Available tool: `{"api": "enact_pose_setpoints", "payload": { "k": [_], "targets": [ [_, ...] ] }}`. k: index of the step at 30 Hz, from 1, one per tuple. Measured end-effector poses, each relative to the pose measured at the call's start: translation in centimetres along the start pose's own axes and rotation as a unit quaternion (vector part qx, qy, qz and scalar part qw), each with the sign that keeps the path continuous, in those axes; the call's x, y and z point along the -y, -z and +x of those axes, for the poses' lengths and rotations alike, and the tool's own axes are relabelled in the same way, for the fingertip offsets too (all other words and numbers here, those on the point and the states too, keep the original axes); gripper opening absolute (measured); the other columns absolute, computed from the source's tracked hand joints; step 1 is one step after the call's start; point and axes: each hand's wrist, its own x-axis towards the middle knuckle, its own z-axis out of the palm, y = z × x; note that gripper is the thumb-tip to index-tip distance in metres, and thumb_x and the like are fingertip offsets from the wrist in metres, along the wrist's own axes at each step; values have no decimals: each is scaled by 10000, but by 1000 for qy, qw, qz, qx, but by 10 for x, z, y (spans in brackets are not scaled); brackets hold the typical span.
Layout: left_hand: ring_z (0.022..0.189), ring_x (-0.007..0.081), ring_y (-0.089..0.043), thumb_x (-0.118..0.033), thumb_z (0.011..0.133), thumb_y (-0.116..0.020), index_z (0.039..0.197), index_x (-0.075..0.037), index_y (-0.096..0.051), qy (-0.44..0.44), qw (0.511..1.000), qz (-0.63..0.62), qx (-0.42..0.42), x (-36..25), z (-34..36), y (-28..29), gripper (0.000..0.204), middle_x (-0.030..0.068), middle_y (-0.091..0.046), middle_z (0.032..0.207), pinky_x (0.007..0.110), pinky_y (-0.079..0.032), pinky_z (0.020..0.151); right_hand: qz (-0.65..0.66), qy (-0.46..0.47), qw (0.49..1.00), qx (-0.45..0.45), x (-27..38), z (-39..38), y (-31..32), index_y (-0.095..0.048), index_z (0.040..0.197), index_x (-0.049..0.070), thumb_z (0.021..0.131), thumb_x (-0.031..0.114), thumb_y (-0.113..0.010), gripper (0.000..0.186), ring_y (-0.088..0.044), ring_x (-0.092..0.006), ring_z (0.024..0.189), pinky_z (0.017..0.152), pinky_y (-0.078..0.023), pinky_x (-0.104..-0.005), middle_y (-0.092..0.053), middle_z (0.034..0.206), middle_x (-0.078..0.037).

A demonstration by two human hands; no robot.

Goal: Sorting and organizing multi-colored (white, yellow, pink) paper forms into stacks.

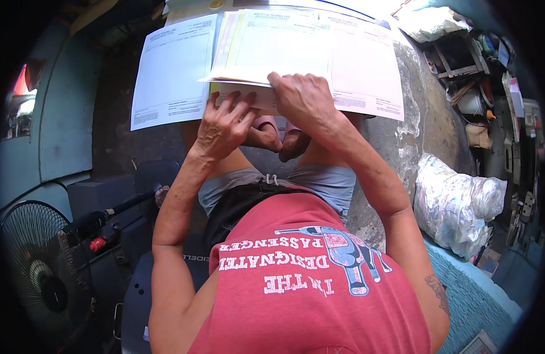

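A stack of printed form sheets [278, 47] in white, yellow and pink lies in front of me, its near edge folded up and back. My right hand [308, 103] grips that raised edge, fingers closed on top of it. Beneath the fold, my left hand [226, 124] rests on the lower sheets with fingers spread; its thumb is hard to make out. To the left of the stack is a white form sheet [172, 74], and to the right a pink form sheet [366, 71]. Both overhang the near edge of the surface.
My knees are under the papers. A black fan [39, 265] and dark machine parts [113, 221] stand at left. On the right are a clear plastic bundle [458, 203], a turquoise ledge [467, 289] and cluttered shelves [461, 59]. Another plastic bundle [431, 23] lies at far right.
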Motion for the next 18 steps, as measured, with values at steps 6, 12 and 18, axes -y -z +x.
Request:
{"api": "enact_pose_setpoints", "payload": {
  "k": [6,12,18],
  "targets": [
    [1102,264,-623,-210,833,-701,994,-117,-742,12,998,46,-39,7,9,20,190,51,-696,1162,587,-468,995,-2,72,991,-114,2,-19,-17,-633,980,27,883,152,-638,158,-740,-305,815,768,-551,-401,-742,870,-127],
    [1026,220,-609,-278,934,-650,1024,-114,-748,-18,973,23,-231,-48,44,24,212,25,-693,1072,495,-470,936,-80,200,953,-214,-28,7,21,-666,887,30,888,112,-629,90,-747,-255,693,624,-584,-375,-732,760,-126],
    [1215,234,-586,-306,884,-734,1303,-98,-659,-83,989,-84,-89,-110,96,-36,473,67,-659,1275,539,-400,1058,-193,277,904,-261,-93,-5,72,-701,1086,129,889,160,-690,199,-752,-192,978,854,-601,-313,-757,1057,-37]
  ]
}}
